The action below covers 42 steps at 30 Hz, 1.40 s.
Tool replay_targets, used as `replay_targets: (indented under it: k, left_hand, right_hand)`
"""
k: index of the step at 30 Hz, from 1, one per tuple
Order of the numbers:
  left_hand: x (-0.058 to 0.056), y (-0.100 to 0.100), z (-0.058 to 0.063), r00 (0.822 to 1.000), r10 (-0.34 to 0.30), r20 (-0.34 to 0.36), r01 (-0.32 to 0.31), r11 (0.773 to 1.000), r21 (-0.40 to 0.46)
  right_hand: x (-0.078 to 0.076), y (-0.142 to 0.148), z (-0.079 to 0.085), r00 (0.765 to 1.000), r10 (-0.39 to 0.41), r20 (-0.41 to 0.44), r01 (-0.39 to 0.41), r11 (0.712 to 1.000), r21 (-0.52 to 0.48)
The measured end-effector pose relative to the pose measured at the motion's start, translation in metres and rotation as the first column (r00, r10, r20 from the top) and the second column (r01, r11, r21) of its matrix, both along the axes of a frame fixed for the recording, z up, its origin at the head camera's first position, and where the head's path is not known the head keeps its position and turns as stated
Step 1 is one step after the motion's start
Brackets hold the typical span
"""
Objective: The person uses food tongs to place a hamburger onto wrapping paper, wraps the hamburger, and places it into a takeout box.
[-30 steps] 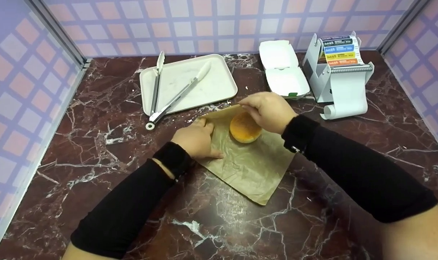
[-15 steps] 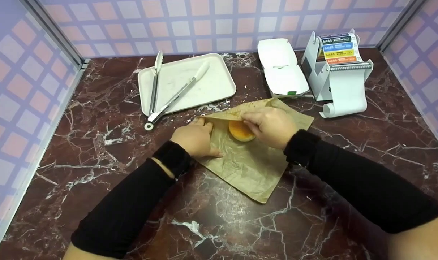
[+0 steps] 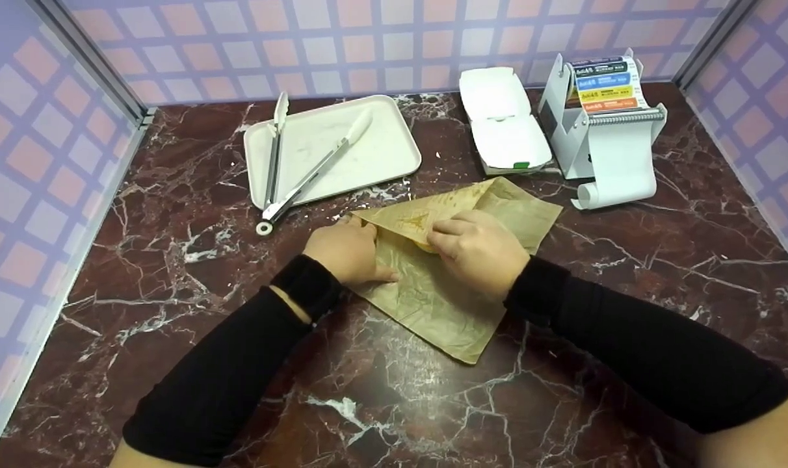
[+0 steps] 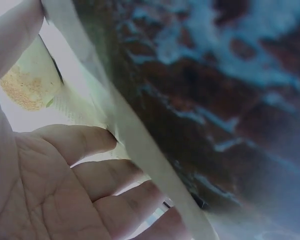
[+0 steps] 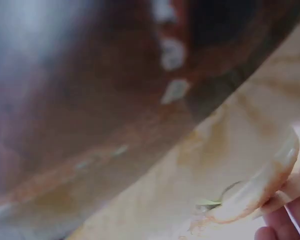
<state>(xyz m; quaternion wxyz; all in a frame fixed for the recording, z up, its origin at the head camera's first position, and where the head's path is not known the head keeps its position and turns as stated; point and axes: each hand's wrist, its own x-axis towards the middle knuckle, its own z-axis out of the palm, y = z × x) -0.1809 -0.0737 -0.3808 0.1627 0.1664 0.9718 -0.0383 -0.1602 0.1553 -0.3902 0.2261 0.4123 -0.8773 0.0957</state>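
The left hand [image 3: 343,252], fingers spread, presses the left side of the brown paper [image 3: 446,305]; the right hand [image 3: 475,253] pinches its fold over the mostly hidden bun [image 4: 32,82], perhaps touching it. Tongs [image 3: 355,132] straddle the far-left tray [image 3: 387,146]; white box [image 3: 508,143] and label dispenser [image 3: 618,149] stand far right.

The right hand [image 3: 478,253] pinched a folded flap of brown paper [image 3: 446,302], just a sliver of bun [image 3: 426,247] peeking out! The left hand [image 3: 344,252] rested on the paper's left edge; beyond, splayed tongs [image 3: 313,174] lay across the pale tray [image 3: 384,146], well apart from the open carton [image 3: 512,140].
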Motion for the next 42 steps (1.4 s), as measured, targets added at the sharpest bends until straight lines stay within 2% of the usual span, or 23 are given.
replay_targets:
  k: [4, 7, 9, 11, 13, 16, 19, 22, 25, 28, 31, 36, 42]
  left_hand:
    - [0.001, 0.000, 0.002, 1.000, -0.008, -0.024, 0.008, 1.000, -0.018]
    - [0.002, 0.000, 0.010, 0.998, -0.015, -0.058, 0.014, 1.000, -0.023]
    - [0.003, 0.002, 0.017, 0.995, -0.011, -0.099, 0.012, 1.000, 0.011]
    - [0.003, 0.007, 0.023, 0.990, -0.002, -0.144, 0.017, 0.995, 0.102]
    - [0.002, 0.015, 0.026, 0.982, -0.027, -0.189, 0.067, 0.976, 0.207]
    - [0.000, 0.029, 0.023, 0.960, -0.135, -0.245, 0.204, 0.938, 0.282]
    - [-0.003, 0.040, 0.016, 0.932, -0.224, -0.287, 0.302, 0.914, 0.269]
    - [-0.007, 0.045, 0.009, 0.910, -0.247, -0.332, 0.341, 0.902, 0.264]
    - [-0.009, 0.046, 0.007, 0.894, -0.253, -0.369, 0.358, 0.899, 0.253]
    - [-0.010, 0.046, 0.007, 0.888, -0.260, -0.380, 0.370, 0.895, 0.251]
    - [-0.010, 0.048, 0.007, 0.892, -0.259, -0.370, 0.367, 0.893, 0.260]
    - [-0.008, 0.053, 0.006, 0.886, -0.282, -0.369, 0.389, 0.884, 0.259]
    - [-0.007, 0.055, 0.004, 0.876, -0.291, -0.384, 0.408, 0.872, 0.271]
  right_hand:
    - [0.003, -0.004, 0.001, 1.000, -0.005, -0.002, 0.005, 0.999, 0.051]
    - [0.005, -0.006, 0.003, 0.999, -0.024, 0.031, 0.021, 0.996, 0.089]
    - [0.007, -0.006, 0.005, 0.997, -0.039, 0.073, 0.031, 0.994, 0.107]
    - [0.010, -0.006, 0.007, 0.992, -0.057, 0.117, 0.042, 0.991, 0.124]
    - [0.012, -0.005, 0.008, 0.985, -0.067, 0.160, 0.047, 0.991, 0.127]
    - [0.015, -0.003, 0.010, 0.972, -0.059, 0.226, 0.037, 0.994, 0.100]
    - [0.015, 0.000, 0.016, 0.938, -0.032, 0.345, 0.023, 0.999, 0.028]
    - [0.008, 0.007, 0.024, 0.894, -0.037, 0.446, 0.069, 0.996, -0.057]
    - [-0.003, 0.019, 0.029, 0.876, -0.103, 0.471, 0.129, 0.991, -0.023]
    - [-0.010, 0.031, 0.026, 0.888, -0.167, 0.429, 0.128, 0.985, 0.120]
    - [-0.009, 0.038, 0.019, 0.901, -0.160, 0.402, 0.082, 0.976, 0.203]
    - [0.002, 0.042, 0.011, 0.940, -0.125, 0.318, 0.060, 0.977, 0.206]
    - [0.007, 0.043, 0.007, 0.959, -0.118, 0.258, 0.060, 0.973, 0.221]
